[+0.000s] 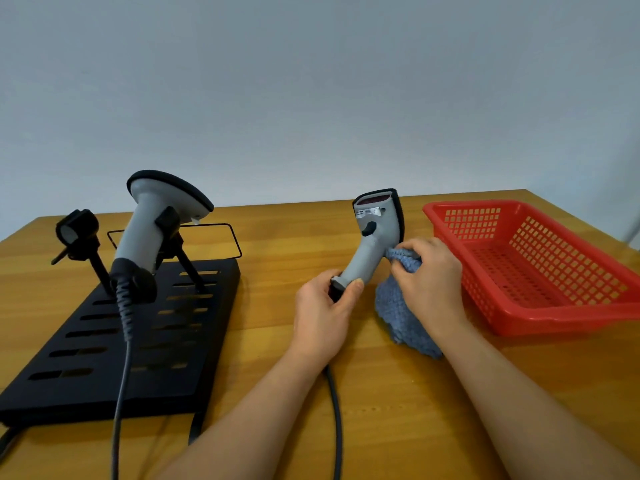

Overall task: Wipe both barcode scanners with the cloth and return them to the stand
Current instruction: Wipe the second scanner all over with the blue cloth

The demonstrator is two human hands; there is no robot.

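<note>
The left hand (323, 306) grips the base of the grey scanner (375, 237), holding it upright above the wooden table (277, 237), head pointing up. The right hand (429, 275) pinches the blue cloth (398, 306) against the handle's right side (cloth trailing down to the tabletop). The second scanner (152, 220) sits in the black stand (138, 341), well apart to the left.

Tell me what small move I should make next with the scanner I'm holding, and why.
Probably slide the blue cloth up from the handle toward the head. Your right hand presses the cloth against the handheld scanner only at its handle, while your left hand grips the base, so the head and red window look uncovered. The left holder on the stand is empty, waiting.
</note>
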